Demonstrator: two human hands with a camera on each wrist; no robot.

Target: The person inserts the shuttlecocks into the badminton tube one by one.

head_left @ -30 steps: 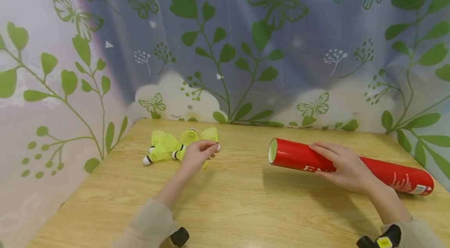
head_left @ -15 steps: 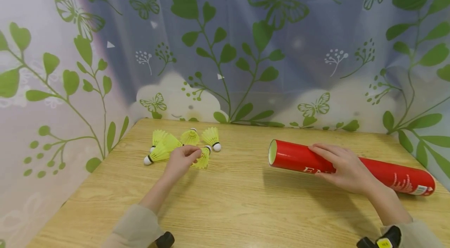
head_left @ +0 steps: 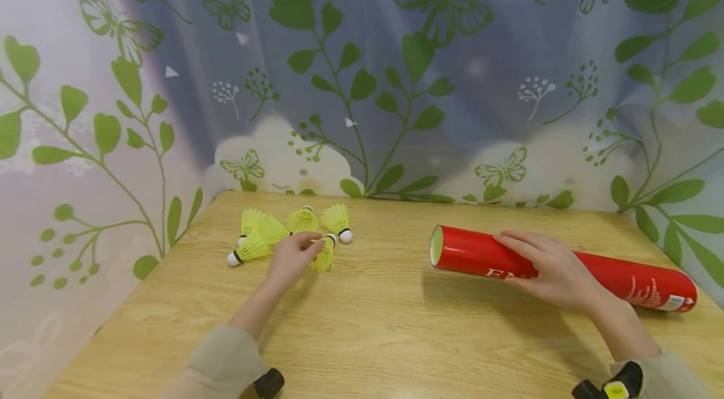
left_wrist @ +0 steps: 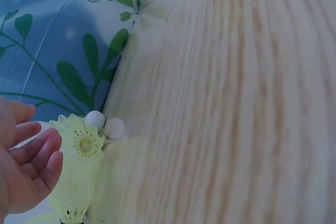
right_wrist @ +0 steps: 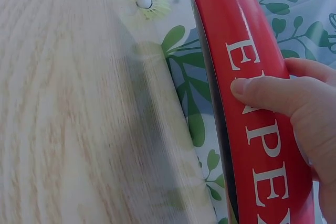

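Note:
My left hand point(head_left: 291, 257) is over the table with its fingers loosely bent, beside a yellow shuttlecock point(head_left: 325, 256). The fingertips come close to that shuttlecock's white cork, and the left wrist view shows nothing inside the curled fingers point(left_wrist: 39, 156). Several more yellow shuttlecocks with white corks lie around it, among them one at the right of the group point(head_left: 336, 220) and one at the left point(head_left: 254, 247). My right hand point(head_left: 557, 267) grips a red shuttlecock tube point(head_left: 469, 250) from above, thumb across its lettering. The tube's open end faces left, raised a little off the table.
The wood-grain table point(head_left: 362, 336) carries everything. A curtain point(head_left: 362, 72) printed with leaves and butterflies hangs along its back and left edges. Black cameras sit at both wrists, the left one point(head_left: 269, 382) near the table's front.
My left hand has drawn back leftward from the cork of the shuttlecock at the group's right, then stayed put. The right hand and tube have hardly moved.

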